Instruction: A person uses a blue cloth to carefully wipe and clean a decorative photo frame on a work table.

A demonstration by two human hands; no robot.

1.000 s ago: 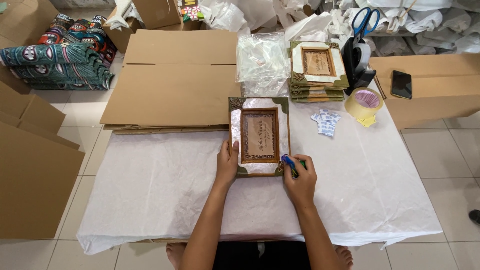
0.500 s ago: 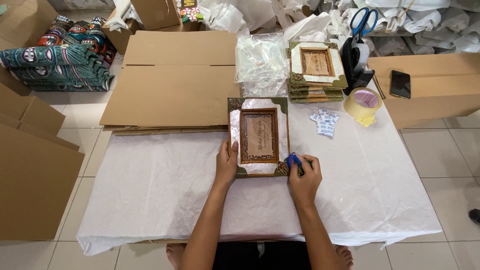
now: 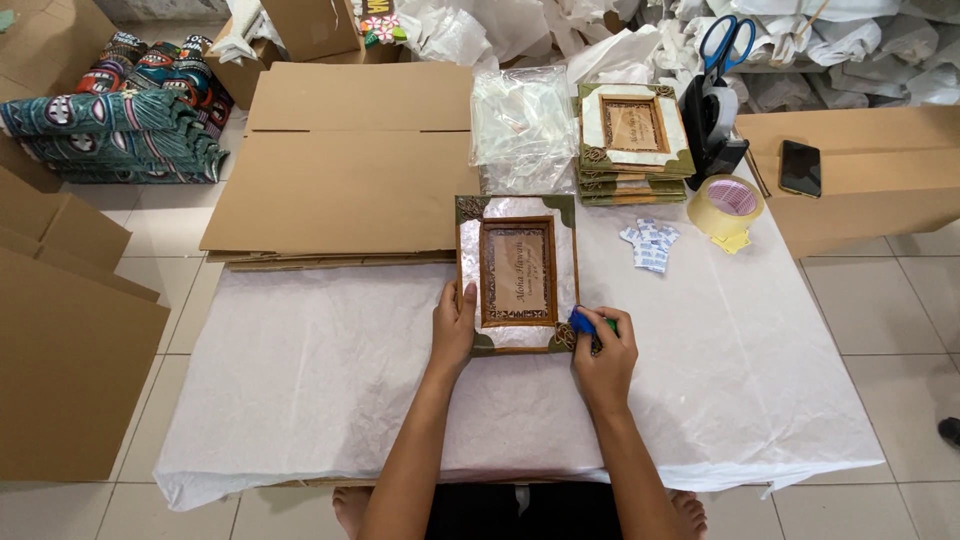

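A decorated picture frame (image 3: 516, 273) with green corners and a shiny pale border lies flat on white paper (image 3: 320, 380) spread over the floor. My left hand (image 3: 455, 325) rests on its lower left edge, thumb on the border. My right hand (image 3: 600, 350) is closed around a small blue and green object (image 3: 585, 322), pressed against the frame's lower right corner.
A stack of similar frames (image 3: 632, 140) lies beyond, beside clear plastic bags (image 3: 520, 125). A tape roll (image 3: 728, 205), small white packets (image 3: 650, 245), a tape dispenser with scissors (image 3: 715, 120) and a phone (image 3: 800, 167) on a cardboard box are at right. Flattened cardboard (image 3: 340, 170) lies at left.
My right hand has slid slightly left along the frame's bottom edge to the lower right corner. The left hand and frame have stayed put.
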